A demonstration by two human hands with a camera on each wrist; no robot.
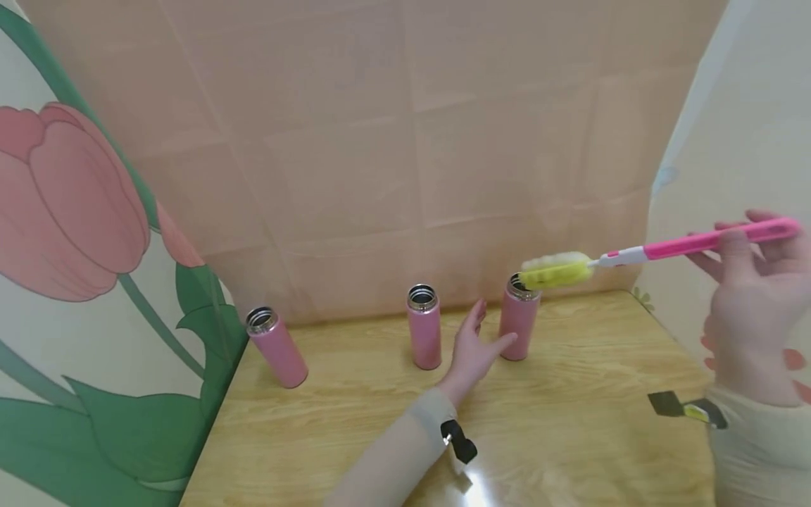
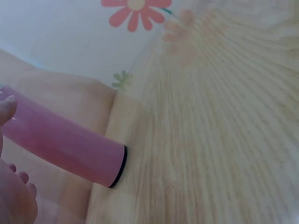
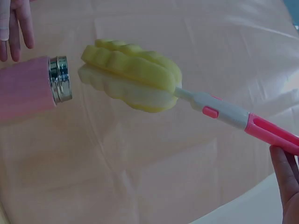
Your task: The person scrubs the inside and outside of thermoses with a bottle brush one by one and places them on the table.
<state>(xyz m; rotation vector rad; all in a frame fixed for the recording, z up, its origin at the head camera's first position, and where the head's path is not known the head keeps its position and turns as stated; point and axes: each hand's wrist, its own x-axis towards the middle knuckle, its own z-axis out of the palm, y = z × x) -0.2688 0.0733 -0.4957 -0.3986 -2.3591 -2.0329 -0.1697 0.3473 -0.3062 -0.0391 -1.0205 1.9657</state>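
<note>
My right hand [image 1: 760,296] holds a bottle brush by its pink handle [image 1: 681,246], the fingers and thumb pinching it. Its yellow-and-white sponge head [image 1: 560,270] is level with the mouth of the rightmost pink bottle [image 1: 518,327] and overlaps it in the head view. From the right wrist, a gap shows between the sponge [image 3: 133,74] and the steel neck [image 3: 60,80]. Upright and uncapped, that bottle stands on the wooden table. Beside it my left hand [image 1: 472,355] reaches with spread fingers, the thumb at the bottle's side. The left wrist view catches the bottle's lower body [image 2: 74,147].
Two more pink uncapped bottles stand along the back of the wooden table [image 1: 570,422]: a middle one [image 1: 424,334] left of my left hand and another [image 1: 279,352] at the far left. A beige sheet [image 1: 380,141] hangs behind them.
</note>
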